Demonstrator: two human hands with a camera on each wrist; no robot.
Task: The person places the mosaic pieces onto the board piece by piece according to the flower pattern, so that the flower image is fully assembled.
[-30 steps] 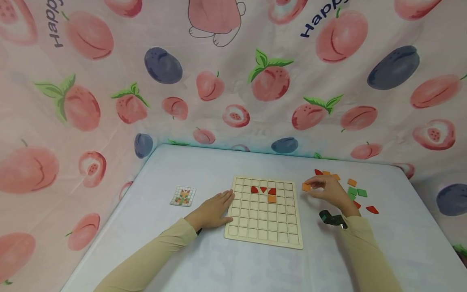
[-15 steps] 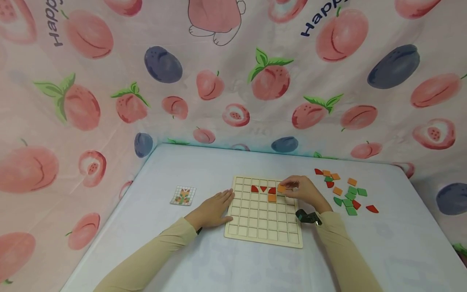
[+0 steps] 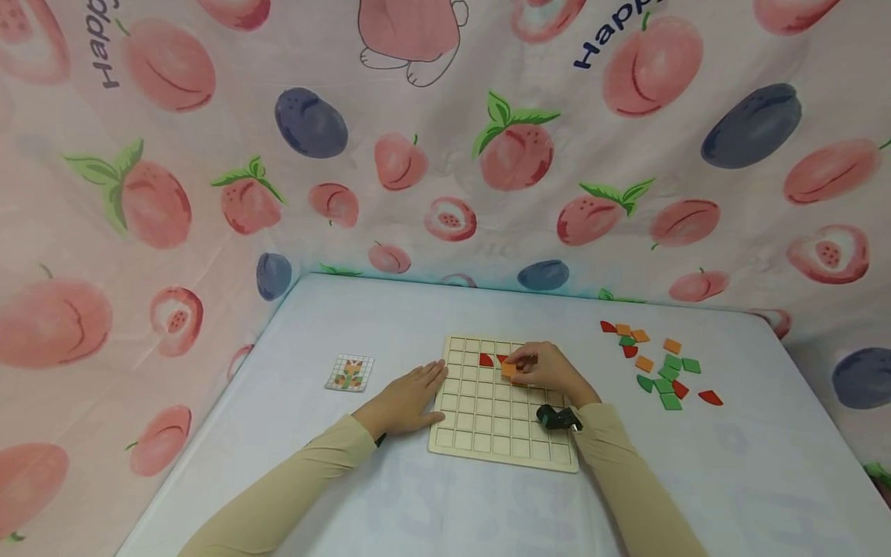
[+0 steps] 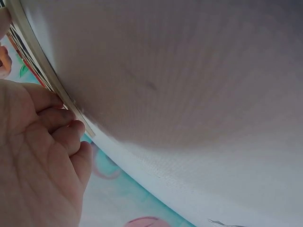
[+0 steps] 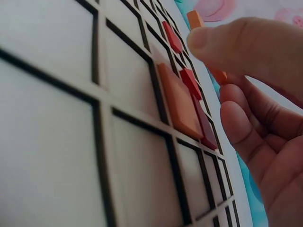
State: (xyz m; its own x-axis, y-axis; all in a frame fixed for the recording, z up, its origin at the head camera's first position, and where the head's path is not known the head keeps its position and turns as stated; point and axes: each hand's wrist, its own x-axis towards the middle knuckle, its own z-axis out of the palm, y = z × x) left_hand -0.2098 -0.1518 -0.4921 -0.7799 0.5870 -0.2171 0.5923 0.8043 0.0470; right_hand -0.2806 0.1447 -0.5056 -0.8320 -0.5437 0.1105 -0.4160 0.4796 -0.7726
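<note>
My right hand (image 3: 546, 368) pinches an orange square tile (image 3: 509, 370) between thumb and fingers over the upper part of the wooden grid board (image 3: 480, 442). In the right wrist view, the pinched tile (image 5: 194, 19) stands off the board, above the red pieces (image 5: 173, 37). An orange square (image 5: 179, 101) sits in a cell below a red piece. Quarter-round red (image 3: 485, 360) shows left of the fingers, which partly cover the other red pieces. Along the board's left edge, my left hand (image 3: 401, 404) rests with fingers extended, its fingertips (image 4: 75, 130) touching the rim.
Left of the board lies a small pattern card (image 3: 349, 374) with a coloured figure on a grid. Loose red, orange and green tiles (image 3: 671, 362) are scattered to the right. A fruit-printed cloth (image 3: 445, 155) hangs behind the white table (image 3: 487, 514).
My right hand has carried the orange tile left from beside the loose pieces, across the board's right edge, to near the middle red piece. The left hand stays put.
</note>
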